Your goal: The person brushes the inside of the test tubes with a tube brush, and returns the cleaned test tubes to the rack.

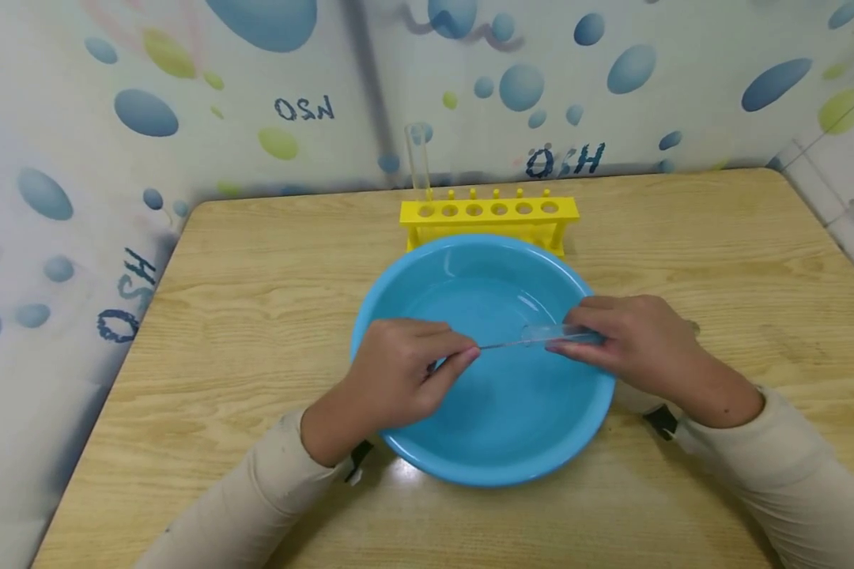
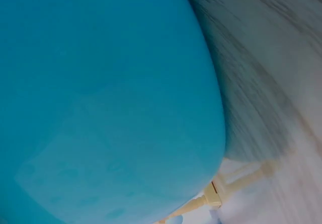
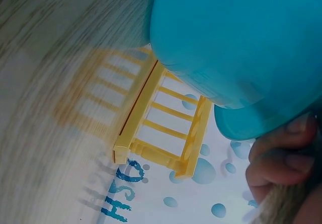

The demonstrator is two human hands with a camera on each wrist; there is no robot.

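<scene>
Over a round blue basin [image 1: 487,474], my right hand [image 1: 640,340] grips a clear glass test tube [image 1: 541,334], its mouth toward the left. My left hand [image 1: 406,371] pinches a thin metal rod [image 1: 501,345] between thumb and fingertips. The rod runs into the tube's mouth; its far end is hidden by the right hand. In the left wrist view the basin's outer wall [image 2: 126,83] fills most of the picture and no hand shows. Curled fingers of the right hand [image 3: 282,158] appear beside the basin [image 3: 236,43] in the right wrist view.
Behind the basin stands a yellow test tube rack [image 1: 491,209], with another clear tube [image 1: 418,162] upright at its left end. The wooden table [image 1: 256,300] backs onto a wall [image 1: 370,95] patterned with blue and green drops.
</scene>
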